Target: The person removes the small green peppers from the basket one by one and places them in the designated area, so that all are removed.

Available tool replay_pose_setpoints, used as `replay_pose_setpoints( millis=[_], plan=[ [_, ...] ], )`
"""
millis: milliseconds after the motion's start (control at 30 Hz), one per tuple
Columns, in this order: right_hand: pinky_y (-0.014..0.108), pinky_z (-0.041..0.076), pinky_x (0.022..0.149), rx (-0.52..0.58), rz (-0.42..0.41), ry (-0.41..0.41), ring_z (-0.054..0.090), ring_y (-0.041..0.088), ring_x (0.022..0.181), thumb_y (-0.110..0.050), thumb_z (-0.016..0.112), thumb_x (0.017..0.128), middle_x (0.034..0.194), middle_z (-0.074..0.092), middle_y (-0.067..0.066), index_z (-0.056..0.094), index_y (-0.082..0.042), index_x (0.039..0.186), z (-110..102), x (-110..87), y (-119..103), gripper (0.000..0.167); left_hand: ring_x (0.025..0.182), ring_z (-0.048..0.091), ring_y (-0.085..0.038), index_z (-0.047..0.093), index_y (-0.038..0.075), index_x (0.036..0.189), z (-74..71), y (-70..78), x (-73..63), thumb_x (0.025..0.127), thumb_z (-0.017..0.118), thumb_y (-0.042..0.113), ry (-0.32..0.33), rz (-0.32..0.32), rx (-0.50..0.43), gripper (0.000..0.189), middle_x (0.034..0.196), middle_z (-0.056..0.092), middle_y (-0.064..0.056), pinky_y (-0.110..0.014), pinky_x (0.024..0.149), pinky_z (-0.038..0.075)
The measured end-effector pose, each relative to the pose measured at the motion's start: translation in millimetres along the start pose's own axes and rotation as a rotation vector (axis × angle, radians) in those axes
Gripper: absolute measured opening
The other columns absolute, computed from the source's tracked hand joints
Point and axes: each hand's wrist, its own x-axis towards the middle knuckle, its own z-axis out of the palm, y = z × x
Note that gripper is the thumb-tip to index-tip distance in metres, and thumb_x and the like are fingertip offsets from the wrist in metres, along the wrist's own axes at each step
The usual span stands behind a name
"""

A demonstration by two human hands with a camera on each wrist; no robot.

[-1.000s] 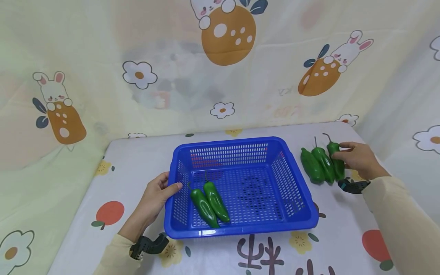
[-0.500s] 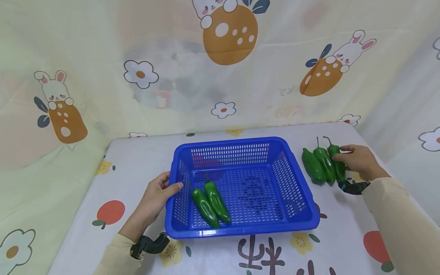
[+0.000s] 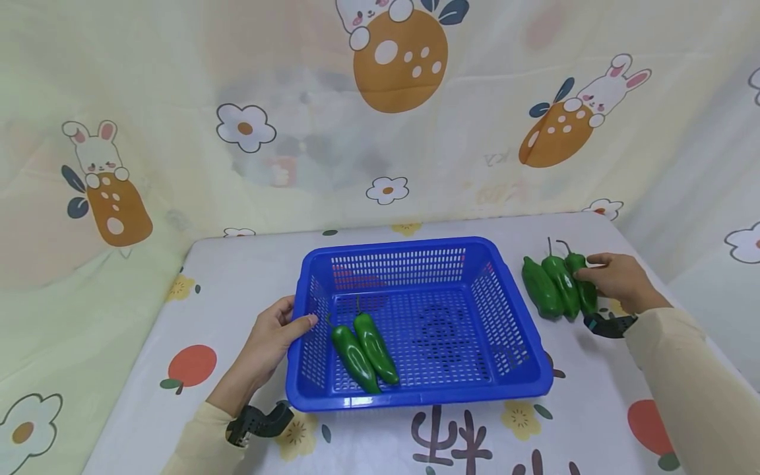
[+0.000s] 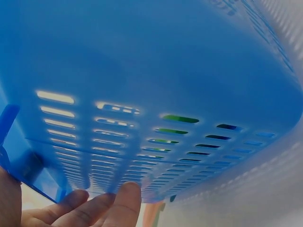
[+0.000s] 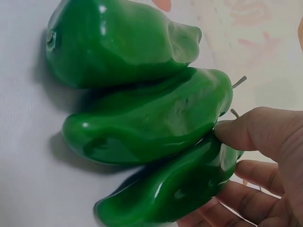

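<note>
A blue perforated plastic basket (image 3: 415, 400) stands in the middle of the table. My left hand (image 3: 270, 343) grips its left side, thumb over the rim and fingers against the outer wall. Inside, toward the left, lie two shiny green peppers, one of them the left pepper (image 3: 354, 359). To the right of the basket, several green peppers lie side by side, among them a stemless one (image 3: 541, 288) and a middle one (image 3: 561, 287). My right hand (image 3: 623, 280) pinches the rightmost green pepper (image 5: 165, 184) near its stem end, thumb on top and fingers along its far side.
The white tablecloth (image 3: 237, 277) carries printed fruit, flowers and dark characters. Behind the table hangs a pale curtain (image 3: 309, 198) with rabbit prints, and curtains also close off both sides. A dark strap device (image 3: 258, 422) sits on my left wrist.
My right hand and the pepper in its grasp have lowered slightly, beside the other peppers. The left hand and the basket keep their places.
</note>
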Motion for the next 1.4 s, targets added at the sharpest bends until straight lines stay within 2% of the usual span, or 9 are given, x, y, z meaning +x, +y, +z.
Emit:
replay_pose_setpoints(
  millis=[200,433,567,667,933,1200,1400],
  plan=[
    [0.064,0.045,0.107,-0.017,0.005,-0.011,0.043,0.06,0.135,-0.032,0.051,0.106,0.152,0.027,0.048,0.017,0.02,0.155,2,-4.1,-6,0.079,0.106,0.073,-0.03,0.052,-0.001,0.144,-1.1,-0.5,-0.5,0.101,0.067,0.017,0.0,-0.004,0.006,0.049,0.125,0.07,-0.023,-0.041,0.092,0.062],
    [0.078,0.036,0.107,-0.084,-0.022,-0.002,0.03,0.066,0.139,-0.048,0.048,0.106,0.154,0.024,0.048,0.012,0.013,0.159,-1,-14.0,-27,0.088,0.107,0.073,-0.033,0.052,-0.001,0.144,-1.4,-0.2,1.1,0.101,0.067,0.018,-0.009,0.006,0.017,0.05,0.124,0.07,-0.024,-0.044,0.092,0.062],
    [0.081,0.035,0.104,-0.088,-0.044,0.026,0.028,0.066,0.14,-0.055,0.05,0.104,0.157,0.022,0.045,0.011,0.008,0.162,2,-25.0,-53,0.094,0.107,0.073,-0.035,0.052,-0.002,0.144,-0.8,-0.1,1.2,0.101,0.066,0.016,-0.013,0.011,0.019,0.049,0.125,0.07,-0.024,-0.044,0.092,0.062],
    [0.081,0.036,0.104,-0.073,-0.091,0.049,0.029,0.065,0.141,-0.055,0.053,0.103,0.159,0.023,0.043,0.012,0.004,0.163,8,-35.3,-76,0.094,0.108,0.073,-0.034,0.052,-0.002,0.144,-0.7,-0.7,1.5,0.101,0.066,0.016,-0.011,0.013,0.025,0.049,0.125,0.07,-0.024,-0.045,0.092,0.062],
    [0.073,0.042,0.106,-0.039,-0.234,0.092,0.038,0.058,0.141,-0.049,0.063,0.101,0.16,0.035,0.033,0.02,-0.005,0.166,45,-66.4,-145,0.089,0.106,0.073,-0.033,0.053,-0.002,0.143,-1.7,-1.5,1.7,0.101,0.066,0.017,-0.005,0.017,0.029,0.048,0.123,0.07,-0.024,-0.045,0.093,0.062],
    [0.066,0.048,0.107,0.011,-0.375,-0.027,0.049,0.049,0.137,-0.032,0.067,0.102,0.152,0.049,0.028,0.036,-0.004,0.16,85,-87.1,-190,0.072,0.108,0.073,-0.034,0.053,-0.001,0.144,-2.0,-1.1,2.4,0.102,0.066,0.017,-0.003,0.014,0.037,0.048,0.124,0.07,-0.023,-0.046,0.095,0.06],
    [0.054,0.055,0.102,0.06,-0.406,-0.182,0.06,0.039,0.127,-0.027,0.071,0.1,0.144,0.056,0.025,0.042,-0.004,0.157,118,-92.5,-206,0.068,0.106,0.073,-0.033,0.053,-0.002,0.143,-0.9,-0.8,2.6,0.101,0.066,0.015,-0.001,0.008,0.03,0.047,0.124,0.07,-0.024,-0.045,0.093,0.061]
  ],
)
